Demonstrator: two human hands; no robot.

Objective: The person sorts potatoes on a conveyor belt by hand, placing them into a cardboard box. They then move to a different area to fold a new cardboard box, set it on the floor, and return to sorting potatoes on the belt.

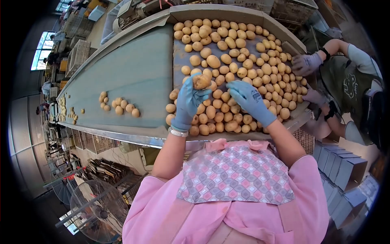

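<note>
My left hand (189,99), in a blue glove, is closed around a brownish potato (201,81) and holds it up above the others. My right hand (248,99), gloved the same way, reaches over the pile of potatoes (266,69) with its fingers stretched out to the left. Its fingertips rest on or just over the potatoes; what lies under the palm is hidden. Many round, yellowish potatoes cover the grey sorting surface (180,53) around both hands.
To the left runs a green conveyor belt (142,69) carrying a few small groups of potatoes (122,106). A co-worker's gloved hands (306,65) touch the potatoes at the right end. Grey cartons (339,166) stand at lower right, a large fan (99,211) at lower left.
</note>
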